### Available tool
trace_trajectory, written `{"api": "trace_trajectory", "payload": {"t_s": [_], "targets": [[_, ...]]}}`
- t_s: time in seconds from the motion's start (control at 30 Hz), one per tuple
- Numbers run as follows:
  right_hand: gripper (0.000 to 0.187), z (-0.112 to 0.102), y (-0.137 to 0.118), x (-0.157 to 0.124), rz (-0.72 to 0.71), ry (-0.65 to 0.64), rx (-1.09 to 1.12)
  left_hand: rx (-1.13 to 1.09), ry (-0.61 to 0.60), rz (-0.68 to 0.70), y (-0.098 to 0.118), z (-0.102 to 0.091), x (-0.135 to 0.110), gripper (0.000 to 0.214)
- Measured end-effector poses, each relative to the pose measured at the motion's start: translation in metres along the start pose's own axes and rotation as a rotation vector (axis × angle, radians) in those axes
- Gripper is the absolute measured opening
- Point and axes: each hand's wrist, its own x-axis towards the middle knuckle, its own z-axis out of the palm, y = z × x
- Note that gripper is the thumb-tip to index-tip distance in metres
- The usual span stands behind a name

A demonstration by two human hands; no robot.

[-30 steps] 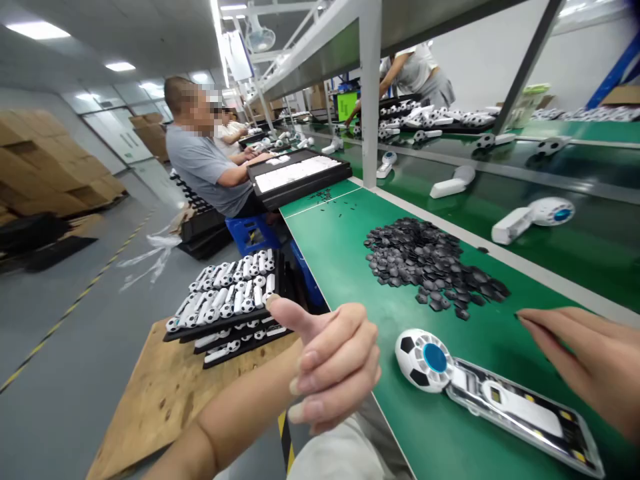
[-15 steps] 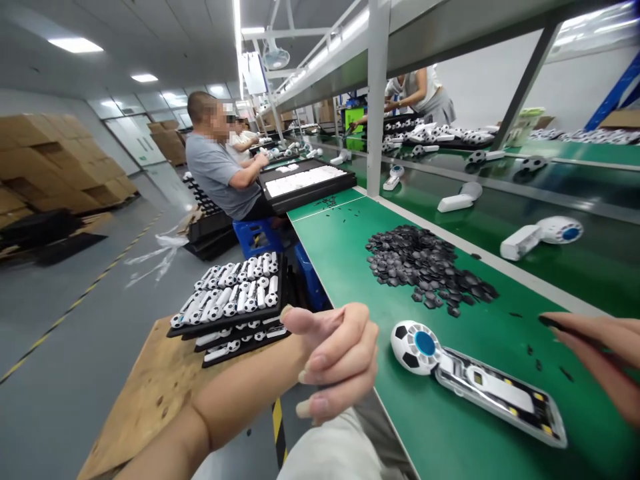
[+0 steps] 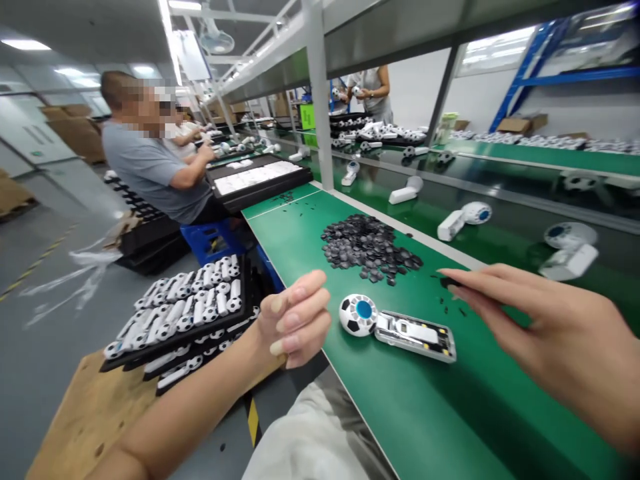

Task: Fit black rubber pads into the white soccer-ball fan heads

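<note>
My right hand reaches in over the bench from the right. Its thumb and fingertips pinch a small black piece. Loosely curled, my left hand hovers at the bench's near edge, and no object shows in it. Between the hands a white device lies on the green bench top, with a round football-patterned head and a blue disc. Its long handle is uncovered and shows parts inside. Beyond it spreads a heap of small black pieces.
Stacked black trays of similar white devices stand at left on a wooden board. A conveyor carrying more devices runs behind the bench. A co-worker in a grey shirt sits further along, beside a tray of white parts.
The camera view has swung right, so the scene shifts left. My right hand has come further into view, pinching the black piece. My left thumb has drawn closer to its fingers.
</note>
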Motion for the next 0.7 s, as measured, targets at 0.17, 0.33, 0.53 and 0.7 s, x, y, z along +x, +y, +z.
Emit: {"api": "trace_trajectory", "payload": {"t_s": [0.17, 0.33, 0.53, 0.7], "targets": [[0.025, -0.004, 0.001, 0.008, 0.065, -0.020, 0.156, 0.017, 0.128, -0.010, 0.012, 0.017, 0.014, 0.023], [0.027, 0.002, 0.010, -0.002, 0.017, -0.043, -0.047, -0.012, -0.094, 0.053, -0.016, -0.001, 0.028, 0.032], [0.034, 0.023, 0.041, -0.023, 0.145, -0.298, -0.350, -0.261, -0.547, -0.043, -0.058, -0.021, 0.051, 0.070], [0.035, 0.042, 0.060, -0.030, 0.215, -0.380, -0.256, -0.410, -0.647, -0.135, -0.061, -0.011, 0.059, 0.062]]}}
